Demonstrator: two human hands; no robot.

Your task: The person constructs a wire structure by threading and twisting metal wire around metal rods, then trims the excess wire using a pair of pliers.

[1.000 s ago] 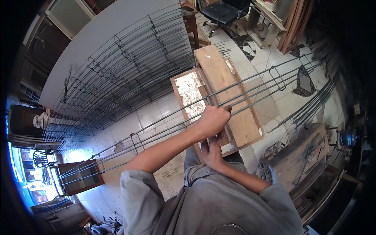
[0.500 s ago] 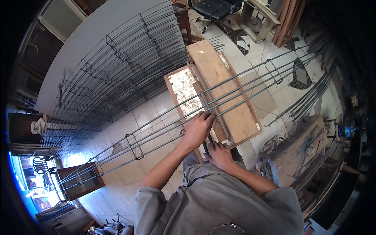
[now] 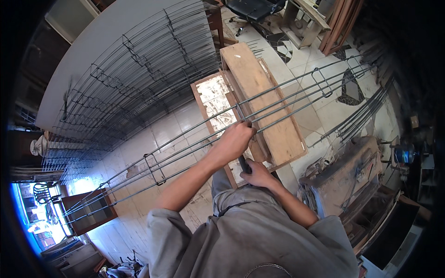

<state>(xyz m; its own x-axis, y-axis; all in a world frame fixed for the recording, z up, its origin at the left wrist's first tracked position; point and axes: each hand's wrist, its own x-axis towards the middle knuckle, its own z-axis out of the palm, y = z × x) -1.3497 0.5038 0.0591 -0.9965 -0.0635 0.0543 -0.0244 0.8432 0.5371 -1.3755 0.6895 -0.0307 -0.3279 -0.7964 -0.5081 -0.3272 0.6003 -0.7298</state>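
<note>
A long rebar cage (image 3: 296, 98) of thin steel rods crosses in front of me, rising toward the far right, with square stirrups (image 3: 154, 168) spaced along it. My left hand (image 3: 235, 138) is closed on the cage's near rods, just below a stirrup (image 3: 239, 112); its fingertips are partly hidden. Below it, my right hand (image 3: 258, 174) is wrapped around a dark bar-like handle (image 3: 243, 164), held close to my waist. The handle's upper end disappears behind my left hand, so its kind cannot be made out.
Under the cage stand a wooden box-like bench (image 3: 266, 106) and a framed panel (image 3: 215, 99). Many stacked rebar cages (image 3: 134, 78) fill the left. Loose rods (image 3: 361, 113) lie at right, near a worn wooden cabinet (image 3: 340, 178). An office chair (image 3: 254, 9) stands far off.
My left hand has shifted slightly up along the stirrup. The right hand has closed more around the dark handle and risen a little. The whole view has shifted slightly.
</note>
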